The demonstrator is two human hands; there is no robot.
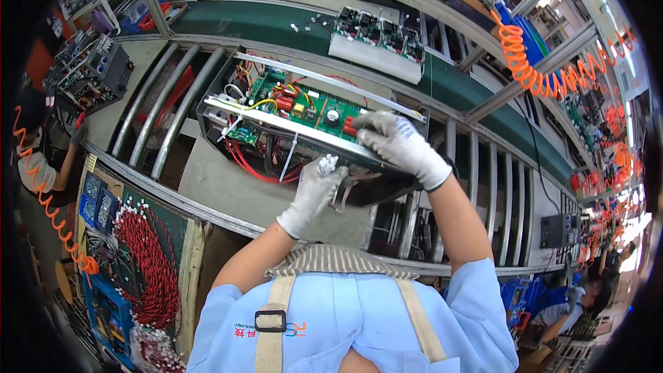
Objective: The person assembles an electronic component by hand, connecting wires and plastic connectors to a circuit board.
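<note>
Before me lies a long metal chassis with a green circuit board inside, between two pale rails. My left hand, in a white glove, is closed around small white pieces that look like connectors, just off the chassis's near side. My right hand, also gloved, reaches over the chassis's right part. Its bent fingers are at the red components on the board; what they grip is hidden. A white cable tie sticks out from the near rail, beside red wires hanging at the left.
The chassis lies across a roller conveyor. Beyond it, a green belt carries another board assembly. Bundled red wires lie at lower left. A coiled orange hose hangs at upper right. Other people are at both sides.
</note>
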